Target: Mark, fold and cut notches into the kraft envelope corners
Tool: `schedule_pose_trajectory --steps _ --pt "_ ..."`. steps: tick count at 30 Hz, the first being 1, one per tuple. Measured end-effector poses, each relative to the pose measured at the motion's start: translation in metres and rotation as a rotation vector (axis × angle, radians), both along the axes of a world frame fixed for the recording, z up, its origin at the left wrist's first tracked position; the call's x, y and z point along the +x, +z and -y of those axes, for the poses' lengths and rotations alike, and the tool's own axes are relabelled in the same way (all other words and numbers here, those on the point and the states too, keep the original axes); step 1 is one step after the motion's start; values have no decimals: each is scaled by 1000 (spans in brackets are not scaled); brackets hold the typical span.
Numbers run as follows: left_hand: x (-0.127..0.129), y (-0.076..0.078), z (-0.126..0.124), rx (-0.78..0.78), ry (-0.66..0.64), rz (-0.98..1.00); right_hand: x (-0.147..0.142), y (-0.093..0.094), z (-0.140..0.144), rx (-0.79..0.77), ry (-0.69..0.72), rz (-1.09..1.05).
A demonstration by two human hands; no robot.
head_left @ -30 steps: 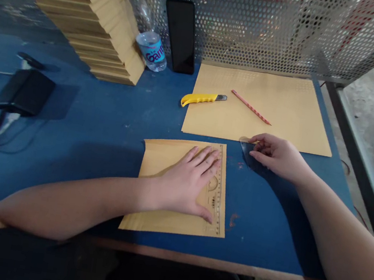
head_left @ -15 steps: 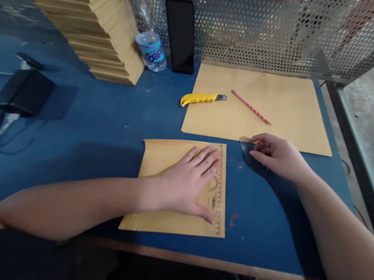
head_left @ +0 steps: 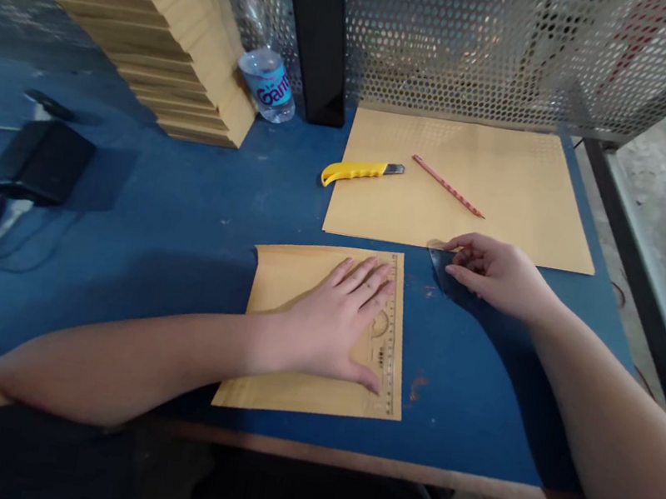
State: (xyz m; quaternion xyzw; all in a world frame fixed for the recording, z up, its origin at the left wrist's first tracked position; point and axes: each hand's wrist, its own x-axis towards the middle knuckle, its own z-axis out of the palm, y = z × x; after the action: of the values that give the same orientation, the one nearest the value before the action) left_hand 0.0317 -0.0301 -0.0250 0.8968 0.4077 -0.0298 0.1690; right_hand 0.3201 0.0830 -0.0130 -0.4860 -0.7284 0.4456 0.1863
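Two hands on the blue worktop (head_left: pixel 175 208). Our left hand (head_left: pixel 338 318) lies flat, fingers spread, pressing a clear ruler (head_left: pixel 391 339) onto a small brown envelope (head_left: pixel 296 277); nothing is pinched, and the ruler runs along the envelope's 3 o'clock edge under our fingertips. Our right hand (head_left: pixel 493 273) curls loosely on a dark transparent piece (head_left: pixel 439 264) at its 9 o'clock; we cannot tell if its grip is closed. At 12 o'clock, a large brown sheet (head_left: pixel 509 176) carries a yellow cutter (head_left: pixel 358 173) and pencil (head_left: pixel 447 186).

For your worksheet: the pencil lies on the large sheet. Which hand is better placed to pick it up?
Right. The right hand rests just below the pencil, while the left hand lies flat on the clear ruler and small envelope.
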Motion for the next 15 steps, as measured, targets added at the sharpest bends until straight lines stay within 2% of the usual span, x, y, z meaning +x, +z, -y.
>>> schedule_pose_trajectory --steps 15 --pt "1 1 -1 -6 -8 -9 -2 3 1 -12 0 2"
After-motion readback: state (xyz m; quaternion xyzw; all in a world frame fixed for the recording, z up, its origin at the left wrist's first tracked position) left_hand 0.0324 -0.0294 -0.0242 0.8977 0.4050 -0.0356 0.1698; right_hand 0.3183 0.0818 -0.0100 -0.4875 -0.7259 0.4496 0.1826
